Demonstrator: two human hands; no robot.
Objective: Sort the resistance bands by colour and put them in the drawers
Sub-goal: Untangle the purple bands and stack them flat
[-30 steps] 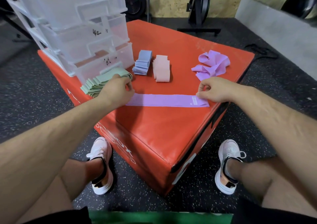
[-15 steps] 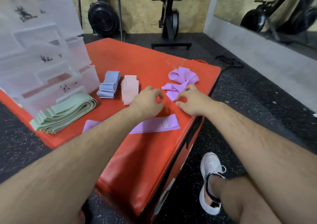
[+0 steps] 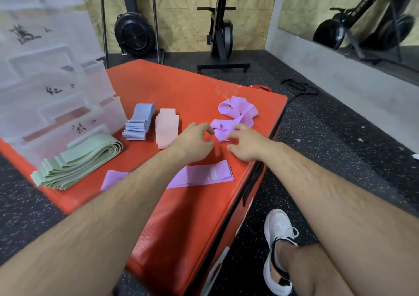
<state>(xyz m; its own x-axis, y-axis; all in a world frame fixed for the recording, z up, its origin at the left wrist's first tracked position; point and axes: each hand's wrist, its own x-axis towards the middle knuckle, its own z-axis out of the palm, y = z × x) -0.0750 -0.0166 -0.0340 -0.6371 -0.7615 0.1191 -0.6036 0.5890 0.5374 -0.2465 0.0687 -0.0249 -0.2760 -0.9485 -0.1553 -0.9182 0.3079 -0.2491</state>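
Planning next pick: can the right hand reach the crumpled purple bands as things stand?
Probably yes: the right hand is at the near edge of the crumpled purple bands, nothing lies between, and the left hand sits beside it, not across.

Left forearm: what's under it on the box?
The flat purple band passes under the left forearm. Both ends show on the red box, with a white tag near its right end. The middle stretch is covered, so any fold there can't be seen.
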